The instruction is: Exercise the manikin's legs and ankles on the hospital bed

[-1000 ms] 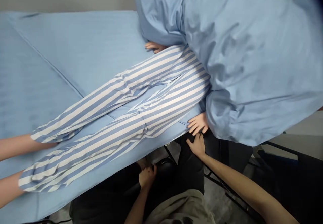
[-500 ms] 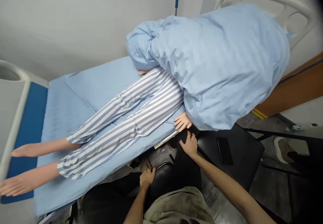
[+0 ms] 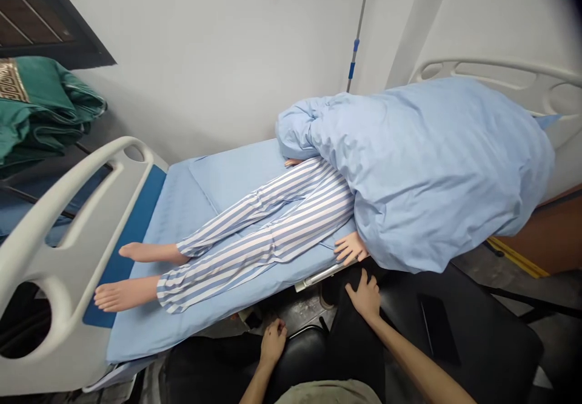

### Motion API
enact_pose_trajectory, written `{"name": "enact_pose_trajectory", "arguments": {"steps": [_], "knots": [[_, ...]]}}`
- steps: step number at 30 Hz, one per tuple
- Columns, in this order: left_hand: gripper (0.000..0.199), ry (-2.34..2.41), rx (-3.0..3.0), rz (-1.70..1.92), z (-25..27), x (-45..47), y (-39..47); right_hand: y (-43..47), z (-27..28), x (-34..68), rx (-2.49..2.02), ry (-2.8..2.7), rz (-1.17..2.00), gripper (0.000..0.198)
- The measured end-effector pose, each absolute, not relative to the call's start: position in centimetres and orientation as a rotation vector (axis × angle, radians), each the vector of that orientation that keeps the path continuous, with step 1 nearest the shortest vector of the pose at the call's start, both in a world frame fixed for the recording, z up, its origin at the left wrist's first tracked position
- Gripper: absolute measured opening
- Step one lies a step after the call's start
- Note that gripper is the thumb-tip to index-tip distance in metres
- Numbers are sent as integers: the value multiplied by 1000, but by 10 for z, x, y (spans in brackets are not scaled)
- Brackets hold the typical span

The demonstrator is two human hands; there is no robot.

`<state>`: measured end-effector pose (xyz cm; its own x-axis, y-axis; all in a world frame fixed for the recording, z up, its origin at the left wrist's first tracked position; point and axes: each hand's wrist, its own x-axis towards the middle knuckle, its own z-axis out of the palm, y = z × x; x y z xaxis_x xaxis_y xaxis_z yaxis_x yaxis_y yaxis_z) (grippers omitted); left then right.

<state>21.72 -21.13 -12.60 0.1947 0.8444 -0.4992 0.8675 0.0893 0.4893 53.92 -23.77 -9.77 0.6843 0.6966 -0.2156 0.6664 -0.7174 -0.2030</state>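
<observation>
My right hand (image 3: pixel 365 298) rests on my right knee in black trousers, fingers spread and nothing held. Lower down, my left hand (image 3: pixel 273 340) lies by my left thigh, beside the black seat edge, its fingers loosely bent with no object visible in them. Just beyond my right hand is the hand (image 3: pixel 351 247) of a mannequin, palm down at the bed's edge. The mannequin's legs wear blue-and-white striped trousers (image 3: pixel 277 228), and its feet (image 3: pixel 122 293) are bare. A light blue quilt (image 3: pixel 436 167) covers its upper body and head.
The bed (image 3: pixel 227 179) has a light blue sheet and a pale footboard (image 3: pixel 91 185). A black phone (image 3: pixel 439 326) lies on a black chair (image 3: pixel 491 319) at my right. A pole (image 3: pixel 359 22) stands by the wall. Folded green cloth (image 3: pixel 40 107) is at the left.
My view has tilted up and turned left, bringing the window corner, green cloth and whole footboard into sight. Both hands remain resting in about the same places. The mannequin and quilt look unchanged.
</observation>
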Motion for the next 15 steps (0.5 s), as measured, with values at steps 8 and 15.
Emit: {"name": "enact_pose_trajectory", "arguments": {"steps": [8, 15], "knots": [[25, 1044, 2141, 657, 41, 232, -189, -224, -90, 523, -2832, -1115, 411, 82], [18, 640, 2610, 1075, 278, 207, -204, -223, -77, 524, -2896, -1094, 484, 83]]}}
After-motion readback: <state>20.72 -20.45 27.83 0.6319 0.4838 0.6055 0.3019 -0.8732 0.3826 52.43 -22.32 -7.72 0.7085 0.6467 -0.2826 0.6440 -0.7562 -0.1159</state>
